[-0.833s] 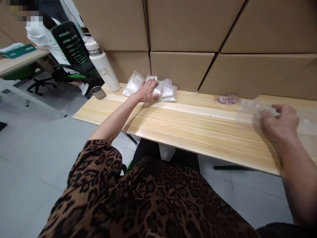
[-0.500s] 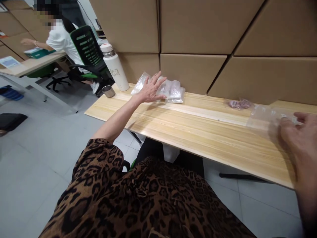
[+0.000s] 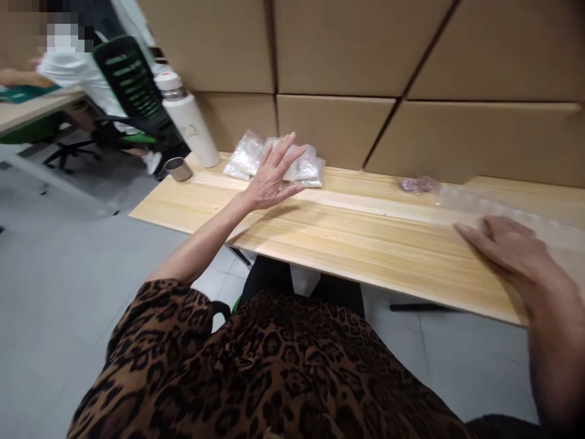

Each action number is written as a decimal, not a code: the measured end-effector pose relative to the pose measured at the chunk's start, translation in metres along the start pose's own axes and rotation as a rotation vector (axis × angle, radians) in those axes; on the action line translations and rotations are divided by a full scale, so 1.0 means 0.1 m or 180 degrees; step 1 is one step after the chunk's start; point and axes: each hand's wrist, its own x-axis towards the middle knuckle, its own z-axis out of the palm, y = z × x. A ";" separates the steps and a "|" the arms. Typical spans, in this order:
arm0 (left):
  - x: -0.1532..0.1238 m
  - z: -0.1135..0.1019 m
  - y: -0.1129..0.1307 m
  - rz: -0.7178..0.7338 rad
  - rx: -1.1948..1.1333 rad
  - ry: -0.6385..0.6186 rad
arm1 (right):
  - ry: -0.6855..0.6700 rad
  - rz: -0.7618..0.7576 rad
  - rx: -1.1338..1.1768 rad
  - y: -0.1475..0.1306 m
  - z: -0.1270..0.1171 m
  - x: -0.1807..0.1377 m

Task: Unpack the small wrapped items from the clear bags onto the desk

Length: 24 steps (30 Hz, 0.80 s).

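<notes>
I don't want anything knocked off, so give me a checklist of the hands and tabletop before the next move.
1. Left hand free: ok, fingers spread, nothing held.
2. Right hand clear of the clear plastic: cannot tell; contact is unclear.
3. White bottle upright: ok.
4. Metal cup well inside the table edge: not ok, it stands close to the left end.
5. Clear packets on the table: ok, near the cardboard boxes.

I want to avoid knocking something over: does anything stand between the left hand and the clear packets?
Nothing visible does. The left hand, spread open, overlaps the packets in this view; I cannot tell whether it touches them. The bottle and cup stand to the left and the boxes behind, out of the way.
</notes>
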 end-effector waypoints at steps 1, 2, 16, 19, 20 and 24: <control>-0.02 0.02 0.05 0.0101 -0.0081 0.0030 | -0.0251 0.0045 0.0153 0.01 -0.04 -0.08; -0.03 0.05 0.09 0.0225 -0.0167 0.0037 | -0.0425 0.0042 0.0278 0.01 -0.09 -0.16; -0.19 0.95 1.41 0.1891 -0.1028 -0.0922 | -0.0053 -0.0755 0.0751 -1.05 -0.14 -1.18; -0.29 0.96 1.60 0.1933 -0.0749 -0.1228 | -0.0035 -0.1056 0.0990 -1.39 -0.15 -1.32; -0.33 0.92 1.61 0.1898 -0.0646 -0.1302 | -0.0086 -0.1212 0.1104 -1.46 -0.17 -1.34; -0.49 0.68 1.38 0.1753 -0.0358 -0.1604 | -0.0283 -0.1534 0.1572 -1.44 -0.34 -1.17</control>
